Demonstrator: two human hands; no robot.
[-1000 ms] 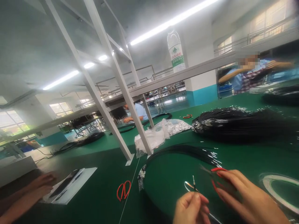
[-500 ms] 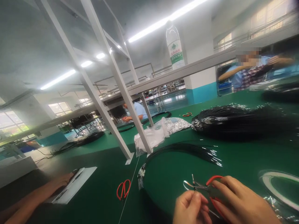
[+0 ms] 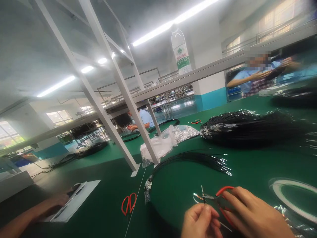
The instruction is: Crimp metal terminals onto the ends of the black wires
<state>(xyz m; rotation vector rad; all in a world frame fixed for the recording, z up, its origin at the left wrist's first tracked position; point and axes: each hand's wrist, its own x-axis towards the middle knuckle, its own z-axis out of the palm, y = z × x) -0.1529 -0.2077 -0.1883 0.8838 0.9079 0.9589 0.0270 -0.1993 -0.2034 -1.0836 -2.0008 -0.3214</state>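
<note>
Landmark: the white frame post (image 3: 116, 99) standing on the green table (image 3: 247, 162); every place below is given from it.
Co-worker's hand (image 3: 53, 203): well left of the post's foot, resting on a white board (image 3: 76, 203) that carries a dark phone-like thing.
Spare red scissors (image 3: 128, 202): just below the post's foot, lying flat, untouched.
Tagged wire loop (image 3: 190, 162): right of the post's foot, a thin black bundle with bright stripped tips fanned at its far end and small tags at its near end.
Clear bags (image 3: 168, 138): behind the post's foot, holding silvery small parts.
Your left hand (image 3: 201, 222): low and right of the post, fingers closed in a narrow pinch on a single thin wire (image 3: 198, 198) whose end stands up between the blades.
Your right hand (image 3: 255, 216): furthest right and low, fingers wrapped through the handles of red-handled scissors (image 3: 218, 198), their blades close about the wire's tip.
Large black coil (image 3: 247, 127): far right of the post, a heavy heap with many bright ends.
White tape ring (image 3: 294, 198): right edge, beside your right hand.
Progress: by the look of it you are early in the work; one wire is at the blades, the tagged loop looks done, and the large coil looks yet to be handled.
</note>
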